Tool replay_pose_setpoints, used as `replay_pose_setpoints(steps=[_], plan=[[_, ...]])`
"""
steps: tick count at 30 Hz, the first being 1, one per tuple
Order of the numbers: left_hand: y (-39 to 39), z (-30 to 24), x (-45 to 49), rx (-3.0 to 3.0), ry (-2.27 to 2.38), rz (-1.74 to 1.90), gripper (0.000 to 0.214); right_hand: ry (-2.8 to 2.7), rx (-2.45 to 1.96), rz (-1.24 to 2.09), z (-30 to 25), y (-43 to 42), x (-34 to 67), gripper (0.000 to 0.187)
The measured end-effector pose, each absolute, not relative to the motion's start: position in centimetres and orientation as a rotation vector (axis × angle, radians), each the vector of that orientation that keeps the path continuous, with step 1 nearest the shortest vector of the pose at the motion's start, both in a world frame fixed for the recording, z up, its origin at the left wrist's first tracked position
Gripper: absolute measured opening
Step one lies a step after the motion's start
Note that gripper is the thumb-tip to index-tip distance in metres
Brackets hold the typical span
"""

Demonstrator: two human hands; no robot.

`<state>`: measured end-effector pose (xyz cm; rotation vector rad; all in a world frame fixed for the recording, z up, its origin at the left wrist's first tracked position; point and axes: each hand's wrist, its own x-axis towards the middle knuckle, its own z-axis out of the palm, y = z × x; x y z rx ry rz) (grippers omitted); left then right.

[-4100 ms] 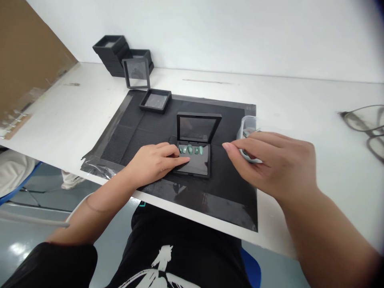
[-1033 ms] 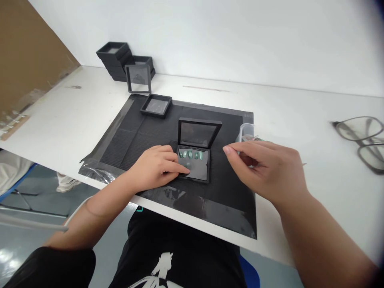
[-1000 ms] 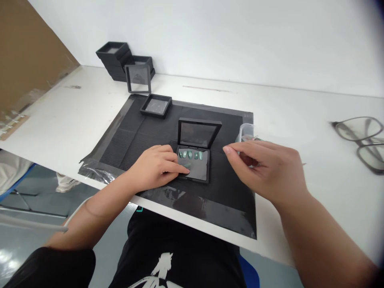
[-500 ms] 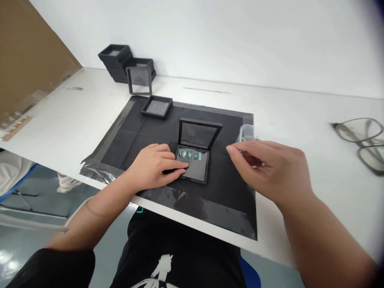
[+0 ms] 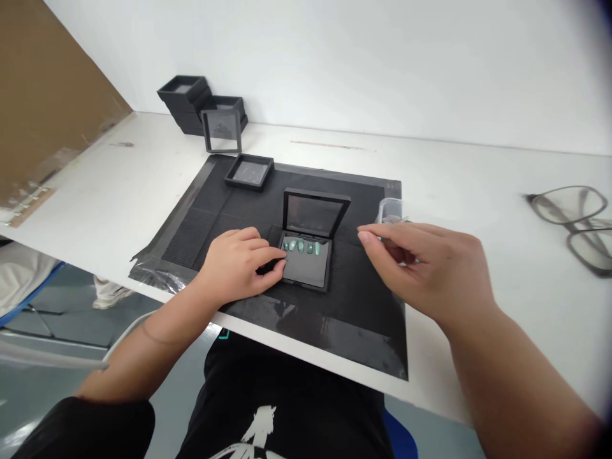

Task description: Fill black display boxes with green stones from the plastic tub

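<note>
While L hand [image 5: 241, 264] was at open blk case [image 5: 308, 273], grip unclear, R hand [image 5: 433, 264] had fingertips together, contents unclear, green pcs [image 5: 300, 246] inside apparently being arranged, next move prob. needing light, precise placement.

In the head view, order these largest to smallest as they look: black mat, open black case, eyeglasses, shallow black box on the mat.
Black mat
Open black case and eyeglasses: too close to rank, eyeglasses partly cut off
Shallow black box

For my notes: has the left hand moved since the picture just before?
Yes, leftward: against the black mat, the left hand has drawn back to the left edge of the open case.
</note>
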<state>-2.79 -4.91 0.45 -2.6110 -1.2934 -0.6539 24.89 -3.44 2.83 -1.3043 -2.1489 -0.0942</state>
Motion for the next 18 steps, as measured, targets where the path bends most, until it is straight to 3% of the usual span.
replay_pose_setpoints(steps=[8,18], plan=[[-5.17,0.33,-2.57,-2.539,-1.447,-0.699,0.011,-2.147,-1.277,-0.083,2.60,-3.32,24.94,0.021],[-5.32,0.17,-2.00,-2.423,-1.507,-0.684,0.032,-2.196,-1.282,-0.116,2.24,-3.01,25.16,0.033]])
